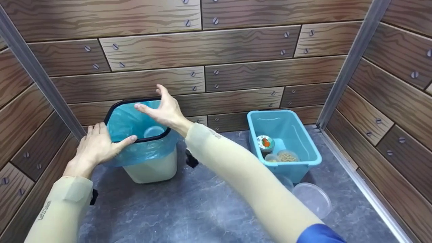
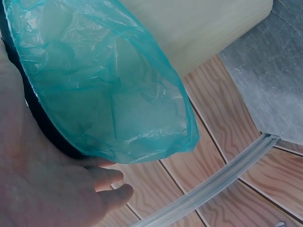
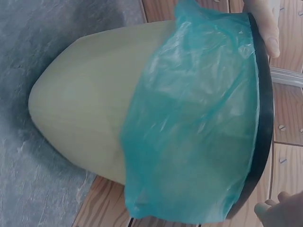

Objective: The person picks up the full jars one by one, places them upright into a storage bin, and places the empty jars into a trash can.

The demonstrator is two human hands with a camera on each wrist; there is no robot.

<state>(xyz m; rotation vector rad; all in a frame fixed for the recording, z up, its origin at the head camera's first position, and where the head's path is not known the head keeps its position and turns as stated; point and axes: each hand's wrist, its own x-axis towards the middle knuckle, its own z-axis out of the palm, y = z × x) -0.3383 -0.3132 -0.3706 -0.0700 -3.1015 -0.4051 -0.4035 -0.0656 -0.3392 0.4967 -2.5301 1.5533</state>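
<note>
Two hands at a bagged bin

From the head camera, the left hand (image 1: 96, 145) rests flat on the black rim of the bin (image 1: 148, 168), fingers together and thumb hooked over, probably to steady it; the right hand (image 1: 165, 109) hovers above the opening, fingers spread, holding nothing. A cup (image 1: 153, 131) lies inside the blue bag (image 1: 125, 121). The sleeve writing is too small to read. On the left wrist camera, fingers (image 2: 106, 182) lie relaxed under the bag edge. On the right wrist camera, the bin stands on the grey floor (image 3: 42, 47).
</note>
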